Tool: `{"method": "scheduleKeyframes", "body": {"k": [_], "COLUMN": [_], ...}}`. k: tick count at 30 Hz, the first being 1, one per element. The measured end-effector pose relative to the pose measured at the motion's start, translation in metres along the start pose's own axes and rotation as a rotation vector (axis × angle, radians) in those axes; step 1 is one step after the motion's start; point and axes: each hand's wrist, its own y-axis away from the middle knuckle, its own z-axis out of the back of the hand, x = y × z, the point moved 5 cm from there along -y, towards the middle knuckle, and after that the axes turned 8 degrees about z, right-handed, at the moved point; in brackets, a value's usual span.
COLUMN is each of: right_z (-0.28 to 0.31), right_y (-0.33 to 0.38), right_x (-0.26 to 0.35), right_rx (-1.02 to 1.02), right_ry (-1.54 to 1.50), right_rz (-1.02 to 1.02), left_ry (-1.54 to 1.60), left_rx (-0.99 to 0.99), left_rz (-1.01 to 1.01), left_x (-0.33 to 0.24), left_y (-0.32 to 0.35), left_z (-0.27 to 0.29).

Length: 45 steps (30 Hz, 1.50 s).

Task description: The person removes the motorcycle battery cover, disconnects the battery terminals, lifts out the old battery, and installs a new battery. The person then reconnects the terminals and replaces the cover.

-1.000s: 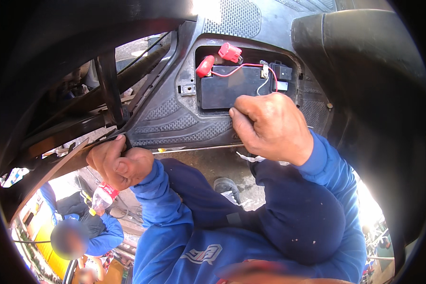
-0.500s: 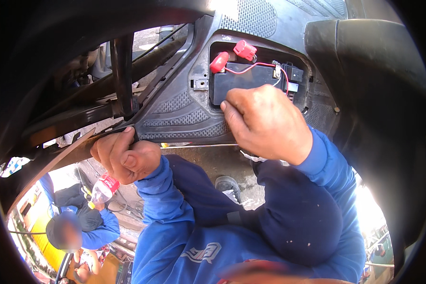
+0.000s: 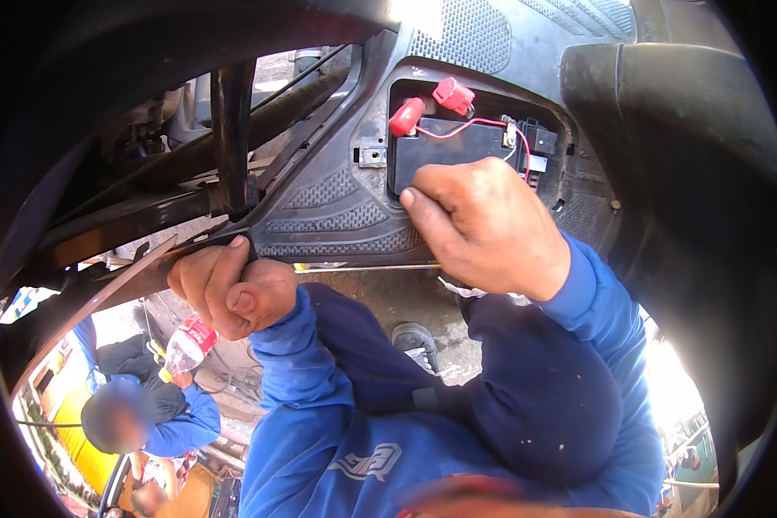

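A black battery lies in an open recess of a scooter's black footboard. My right hand is closed over the recess's near edge, thumb pressed to the curled fingers; whatever it may hold is hidden. At the footboard's near left corner, my left hand is closed too, fingers curled against the dark edge, and what lies inside them does not show. On the battery's left terminal sits a red rubber cap. Behind it is a red connector. A thin red wire runs to the right terminal.
Black frame tubes stand to the left. A black seat-like cover rises at the right. At lower left, a person in blue sits beside a clear plastic bottle with a red label. My shoe rests on the ground below.
The scooter has shifted slightly right and down in the picture. Both hands keep nearly the same closed pose and place.
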Motion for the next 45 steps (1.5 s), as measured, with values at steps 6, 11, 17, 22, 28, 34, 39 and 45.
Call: {"method": "scheduleKeyframes", "body": {"k": [6, 11, 17, 22, 28, 34, 39, 45], "right_z": [0.007, 0.013, 0.06, 0.064, 0.06, 0.024, -0.004, -0.012], "right_y": [0.006, 0.003, 0.026, 0.021, -0.002, -0.036, -0.038, -0.026], "right_x": [-0.003, 0.004, 0.033, 0.052, 0.052, 0.008, -0.015, -0.015], "right_rx": [0.001, -0.054, -0.087, -0.274, -0.34, -0.298, -0.372, -0.339], "right_ry": [0.03, -0.005, -0.122, 0.137, 0.385, 0.369, 0.334, 0.362], "right_rz": [-0.036, 0.063, 0.03, 0.178, 0.303, 0.255, 0.193, 0.228], "left_ry": [0.001, 0.028, 0.014, 0.08, 0.054, 0.074, 0.081, 0.045], "left_rx": [-0.033, -0.04, 0.005, 0.111, 0.298, 0.231, 0.205, 0.221], "left_rz": [-0.003, -0.017, -0.001, -0.011, -0.043, -0.02, -0.038, -0.059], "left_x": [0.001, 0.002, -0.005, -0.005, 0.001, 0.004, 0.004, 0.004], "left_y": [0.001, 0.0, -0.004, -0.007, -0.007, -0.003, -0.002, -0.002], "left_z": [-0.001, -0.002, -0.006, -0.005, -0.002, -0.005, -0.005, -0.007]}}
